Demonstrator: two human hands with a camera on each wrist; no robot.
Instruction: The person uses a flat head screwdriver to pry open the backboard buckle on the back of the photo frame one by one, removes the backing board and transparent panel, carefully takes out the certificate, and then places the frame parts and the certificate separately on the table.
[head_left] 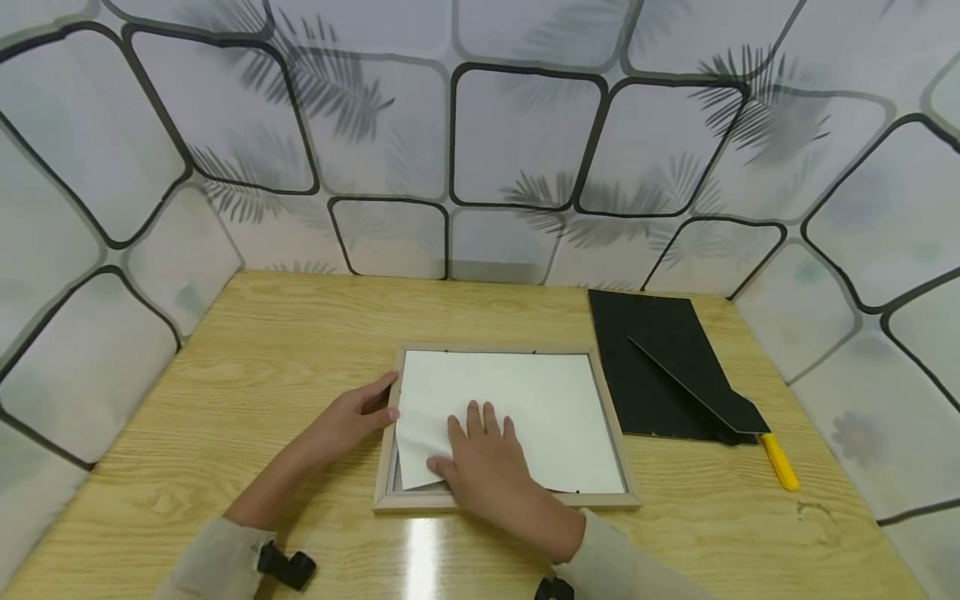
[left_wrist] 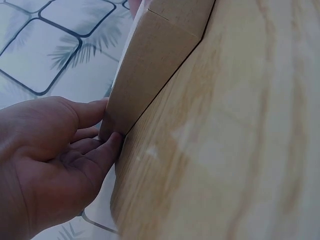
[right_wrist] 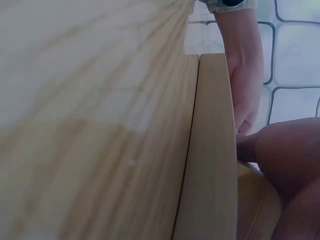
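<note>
A light wooden picture frame (head_left: 632, 467) lies flat on the table, with a white sheet (head_left: 517, 379) inside its border. The sheet sits askew, its lower left corner lifted off the frame's inner edge. My left hand (head_left: 352, 423) holds the frame's left side; in the left wrist view, thumb and fingers of that hand (left_wrist: 55, 155) grip the wooden side. Flat on the lower left part of the sheet rests my right hand (head_left: 491, 471), fingers spread. The right wrist view shows part of this hand (right_wrist: 292, 165) beyond the frame's near side (right_wrist: 210, 150).
To the right of the frame lies a black board (head_left: 645, 333). On it is a dark-bladed knife (head_left: 697, 387), whose yellow handle (head_left: 780, 462) sticks out past the board over the wooden table (head_left: 300, 325). Patterned cloth (head_left: 397, 108) encloses the back and sides.
</note>
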